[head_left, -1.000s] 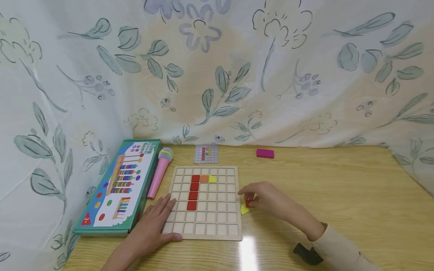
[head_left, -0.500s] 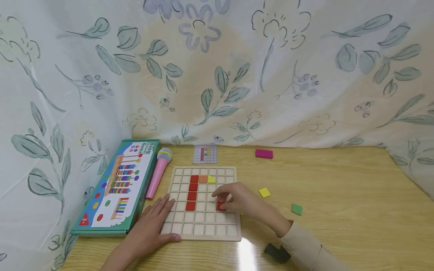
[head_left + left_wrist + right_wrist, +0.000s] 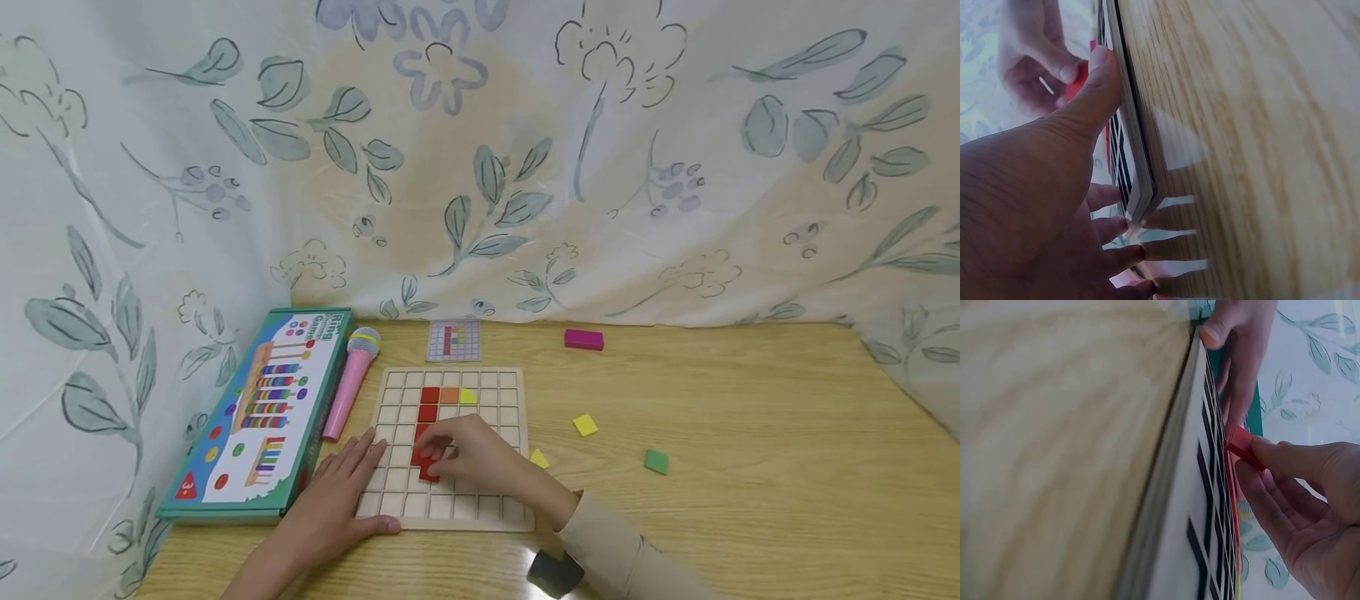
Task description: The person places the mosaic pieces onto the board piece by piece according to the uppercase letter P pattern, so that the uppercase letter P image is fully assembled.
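My right hand (image 3: 480, 458) pinches a red square tile (image 3: 1244, 447) between thumb and fingertips, over the lower end of a column of red tiles (image 3: 428, 412). That column stands in the wooden grid board (image 3: 489, 525); its lower part is partly hidden by my fingers. To the right of its top tile sit an orange tile (image 3: 449, 395) and a yellow tile with a rounded side (image 3: 467, 396). My left hand (image 3: 330, 496) rests at the board's lower left edge, fingers spread along the side and thumb at the front corner.
Loose on the table lie a yellow square (image 3: 585, 425), a green tile (image 3: 656, 462) and a yellow piece (image 3: 539, 458) beside the board. Behind it are a pattern card (image 3: 453, 341) and a magenta block (image 3: 583, 339). A pink microphone (image 3: 348, 392) and game box (image 3: 258, 417) stand left.
My right hand has picked up the red tile from the table right of the board and carried it leftward to the red column. The left hand stays at the board's edge.
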Demonstrator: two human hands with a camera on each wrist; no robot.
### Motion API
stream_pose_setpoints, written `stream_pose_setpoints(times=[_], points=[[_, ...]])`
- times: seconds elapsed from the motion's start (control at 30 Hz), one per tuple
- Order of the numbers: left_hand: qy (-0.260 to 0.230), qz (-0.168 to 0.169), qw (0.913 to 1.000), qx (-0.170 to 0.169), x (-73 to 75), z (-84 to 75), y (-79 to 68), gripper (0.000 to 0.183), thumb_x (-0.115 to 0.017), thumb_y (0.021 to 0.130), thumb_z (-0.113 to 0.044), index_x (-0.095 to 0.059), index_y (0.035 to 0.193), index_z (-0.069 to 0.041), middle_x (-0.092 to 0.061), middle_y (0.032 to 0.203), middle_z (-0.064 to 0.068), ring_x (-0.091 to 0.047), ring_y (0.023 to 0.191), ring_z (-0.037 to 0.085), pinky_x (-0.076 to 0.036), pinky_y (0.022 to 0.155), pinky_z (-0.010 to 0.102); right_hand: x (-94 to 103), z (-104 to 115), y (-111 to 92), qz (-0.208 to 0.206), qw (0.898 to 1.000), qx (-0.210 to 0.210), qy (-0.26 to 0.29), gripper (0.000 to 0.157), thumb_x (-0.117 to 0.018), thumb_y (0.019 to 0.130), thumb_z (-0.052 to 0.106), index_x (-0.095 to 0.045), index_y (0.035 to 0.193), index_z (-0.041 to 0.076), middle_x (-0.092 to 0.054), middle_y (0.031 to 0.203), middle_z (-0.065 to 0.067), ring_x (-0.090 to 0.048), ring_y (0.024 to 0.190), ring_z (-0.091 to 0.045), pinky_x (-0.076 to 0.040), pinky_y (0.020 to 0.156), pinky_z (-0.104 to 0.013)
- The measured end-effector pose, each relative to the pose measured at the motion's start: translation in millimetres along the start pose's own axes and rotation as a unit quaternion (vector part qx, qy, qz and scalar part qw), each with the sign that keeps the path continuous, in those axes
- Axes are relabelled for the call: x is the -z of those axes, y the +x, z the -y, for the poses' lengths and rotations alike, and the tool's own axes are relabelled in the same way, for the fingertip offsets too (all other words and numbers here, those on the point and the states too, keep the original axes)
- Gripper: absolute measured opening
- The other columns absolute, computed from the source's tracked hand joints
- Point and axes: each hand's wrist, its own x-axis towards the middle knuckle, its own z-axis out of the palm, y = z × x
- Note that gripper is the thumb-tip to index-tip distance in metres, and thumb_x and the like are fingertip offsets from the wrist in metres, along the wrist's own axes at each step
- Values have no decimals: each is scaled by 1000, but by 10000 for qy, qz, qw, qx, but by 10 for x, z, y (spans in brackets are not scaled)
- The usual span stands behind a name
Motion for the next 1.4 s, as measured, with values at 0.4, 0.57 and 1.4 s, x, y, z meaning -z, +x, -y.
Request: stream_pose_setpoints(times=[0.4,0.57,1.4], points=[[-34,35,9999,97,16,-2,-1,106,-66,73,-74,-36,151,-9,-26,159,15,-23,144,42,-24,113,62,-191,114,97,109,9960,-223,-860,23,-76,85,3,-73,106,10,-68,86,10,-57,78,4,-49,73,-11],[-57,17,9999,90,14,2,3,106,-66,72,-73,-36,152,-9,-26,159,15,-23,144,43,-24,112,63,-205,127,88,179,9929,-243,-1152,21,-74,86,2,-73,104,11,-68,83,11,-57,77,5,-48,73,-10],[-90,43,9999,38,4,6,-11,106,-66,73,-73,-37,151,-7,-26,159,16,-23,144,43,-23,113,61,971,-373,-977,-859,9903,-408,-1012,21,-69,88,1,-70,110,1,-72,97,-5,-64,86,-11,-57,77,-28]])
